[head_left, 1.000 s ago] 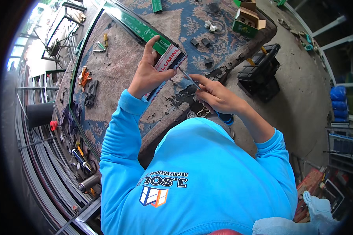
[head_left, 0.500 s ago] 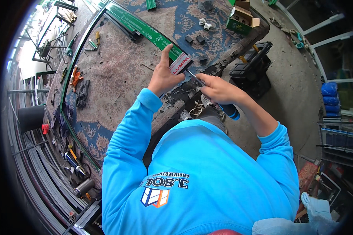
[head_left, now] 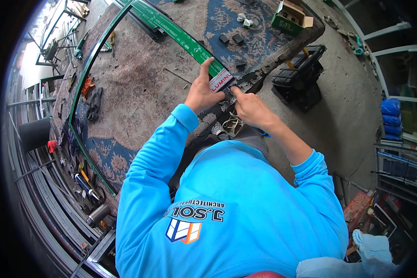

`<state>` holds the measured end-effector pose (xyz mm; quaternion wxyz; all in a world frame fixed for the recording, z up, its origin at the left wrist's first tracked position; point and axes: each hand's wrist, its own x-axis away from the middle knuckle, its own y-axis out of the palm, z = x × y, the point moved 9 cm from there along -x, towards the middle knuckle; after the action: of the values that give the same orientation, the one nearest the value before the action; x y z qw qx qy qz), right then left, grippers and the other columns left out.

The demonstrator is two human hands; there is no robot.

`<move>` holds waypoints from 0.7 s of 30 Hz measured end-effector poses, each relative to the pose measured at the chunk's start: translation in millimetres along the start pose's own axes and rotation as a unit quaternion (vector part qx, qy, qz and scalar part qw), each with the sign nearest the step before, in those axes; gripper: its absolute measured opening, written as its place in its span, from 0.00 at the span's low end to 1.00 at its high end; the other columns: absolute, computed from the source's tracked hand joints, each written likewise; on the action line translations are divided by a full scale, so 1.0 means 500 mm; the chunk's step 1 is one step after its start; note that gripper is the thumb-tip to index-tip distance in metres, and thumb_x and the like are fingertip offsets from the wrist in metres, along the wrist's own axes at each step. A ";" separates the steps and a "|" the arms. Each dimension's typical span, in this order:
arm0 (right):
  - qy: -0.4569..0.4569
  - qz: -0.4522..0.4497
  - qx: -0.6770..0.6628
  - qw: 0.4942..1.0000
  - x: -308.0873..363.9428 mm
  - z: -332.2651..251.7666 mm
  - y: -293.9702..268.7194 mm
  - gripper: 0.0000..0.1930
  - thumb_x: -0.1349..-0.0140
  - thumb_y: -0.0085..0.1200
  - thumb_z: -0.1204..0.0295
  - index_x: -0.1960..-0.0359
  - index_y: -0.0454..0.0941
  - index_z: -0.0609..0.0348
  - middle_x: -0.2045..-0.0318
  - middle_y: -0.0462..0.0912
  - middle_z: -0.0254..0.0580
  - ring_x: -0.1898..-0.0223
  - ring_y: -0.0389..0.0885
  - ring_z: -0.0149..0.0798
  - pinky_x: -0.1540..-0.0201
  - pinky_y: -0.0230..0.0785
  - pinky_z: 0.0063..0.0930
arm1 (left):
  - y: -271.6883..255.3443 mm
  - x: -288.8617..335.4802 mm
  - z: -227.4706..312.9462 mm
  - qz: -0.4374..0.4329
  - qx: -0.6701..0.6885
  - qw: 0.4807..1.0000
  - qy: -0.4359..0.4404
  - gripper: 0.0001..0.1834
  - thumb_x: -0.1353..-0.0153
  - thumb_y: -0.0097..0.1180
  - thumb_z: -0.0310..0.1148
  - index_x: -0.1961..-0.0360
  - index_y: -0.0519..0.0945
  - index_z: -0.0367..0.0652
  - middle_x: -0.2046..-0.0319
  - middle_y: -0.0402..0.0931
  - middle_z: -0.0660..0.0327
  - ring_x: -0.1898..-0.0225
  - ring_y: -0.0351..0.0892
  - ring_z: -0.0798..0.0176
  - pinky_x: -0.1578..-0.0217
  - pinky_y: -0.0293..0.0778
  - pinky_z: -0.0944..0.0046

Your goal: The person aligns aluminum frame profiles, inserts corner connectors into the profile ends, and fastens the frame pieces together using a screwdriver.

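Observation:
A long aluminium profile [head_left: 171, 34] wrapped in green protective film runs from the upper left to a red-and-white labelled end. My left hand [head_left: 201, 92] grips that end, its index finger stretched along the film and its thumb near the tip. At the same end my right hand [head_left: 255, 110] is closed, index finger reaching to the profile's tip. It holds a screwdriver, mostly hidden by the hand; only a bit of its blue handle [head_left: 265, 134] shows below. A thin green-edged frame bar [head_left: 81, 88] curves down from the profile's far end.
Patterned carpet [head_left: 139, 92] covers the worktop, with small black blocks [head_left: 237, 39] on it. Right of it stand a black toolbox [head_left: 299, 78] and an open cardboard box [head_left: 289, 19]. Stacked metal profiles [head_left: 46, 199] lie left, near a caulking gun [head_left: 85, 185].
Both hands and the profile's labelled end have shifted slightly right and down in view. My right hand has come closer to the end, and the screwdriver's shaft no longer shows.

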<state>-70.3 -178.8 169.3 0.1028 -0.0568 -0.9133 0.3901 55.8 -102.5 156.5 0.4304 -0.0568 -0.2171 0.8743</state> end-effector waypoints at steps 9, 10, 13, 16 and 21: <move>0.066 -0.085 -0.313 0.944 0.039 0.166 0.127 0.24 0.40 0.48 0.73 0.39 0.66 0.57 0.63 0.83 0.57 0.69 0.83 0.54 0.64 0.76 0.42 | 0.068 0.008 -0.054 -0.023 -0.037 0.998 -0.053 0.52 0.57 0.62 0.28 0.31 0.49 0.56 0.57 0.78 0.45 0.54 0.80 0.44 0.52 0.75 0.54; -0.060 0.032 -0.230 0.971 0.054 0.162 0.104 0.23 0.40 0.49 0.73 0.41 0.68 0.56 0.62 0.83 0.54 0.68 0.83 0.53 0.63 0.76 0.39 | 0.073 0.000 -0.081 -0.013 -0.040 0.997 -0.059 0.52 0.57 0.62 0.28 0.31 0.49 0.56 0.57 0.78 0.45 0.54 0.80 0.44 0.52 0.75 0.54; -0.036 0.000 -0.099 0.994 0.137 0.262 0.157 0.20 0.39 0.50 0.72 0.44 0.72 0.59 0.62 0.83 0.50 0.69 0.82 0.50 0.64 0.75 0.35 | 0.074 -0.019 -0.140 0.007 -0.116 0.990 -0.076 0.53 0.57 0.63 0.30 0.30 0.48 0.53 0.55 0.76 0.39 0.53 0.77 0.37 0.51 0.74 0.50; 0.153 -0.010 -0.265 0.952 0.169 0.396 0.177 0.17 0.38 0.49 0.72 0.47 0.72 0.59 0.68 0.80 0.45 0.74 0.80 0.41 0.72 0.74 0.31 | 0.107 -0.022 -0.169 -0.015 -0.114 0.989 -0.088 0.52 0.57 0.63 0.30 0.30 0.48 0.52 0.56 0.76 0.39 0.53 0.77 0.37 0.51 0.74 0.49; 0.369 0.049 -0.573 0.730 0.162 0.505 0.210 0.14 0.39 0.50 0.74 0.52 0.67 0.57 0.76 0.71 0.36 0.80 0.74 0.31 0.81 0.69 0.25 | 0.062 -0.031 -0.216 0.036 -0.075 0.995 -0.063 0.41 0.51 0.68 0.38 0.37 0.61 0.47 0.61 0.77 0.44 0.59 0.79 0.41 0.57 0.75 0.50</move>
<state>-205.0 -268.6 -65.6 0.3599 -0.2889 -0.8498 -0.2548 73.7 -95.5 44.6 0.3786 -0.0415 -0.3068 0.8723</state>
